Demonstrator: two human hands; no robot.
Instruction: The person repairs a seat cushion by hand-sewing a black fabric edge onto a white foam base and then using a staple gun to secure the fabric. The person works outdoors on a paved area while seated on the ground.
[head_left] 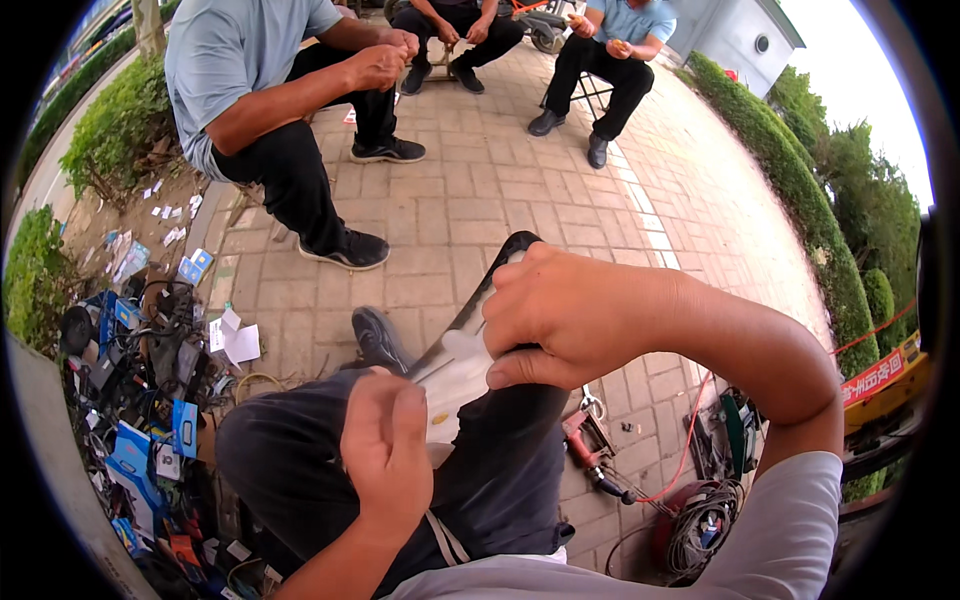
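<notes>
A flat, dark-edged panel with a pale, shiny face (455, 385) slants across my lap, its far end rising between my knees. My right hand (550, 320) reaches over from the right, fingers curled and thumb pressed against the upper part of the panel. At the panel's lower end my left hand (388, 455) is closed on its near-left side, thumb upward and slightly blurred. Whether the pale layer is a film or the panel's own face, I cannot tell. My dark trousers (290, 430) lie beneath both hands.
A heap of cables, boxes and small parts (150, 400) lies at left. A red power tool (585, 445) and coiled cable (705, 525) rest on the paving at right. Three seated people face this way; the nearest, in a light blue shirt (225, 70), sits at upper left.
</notes>
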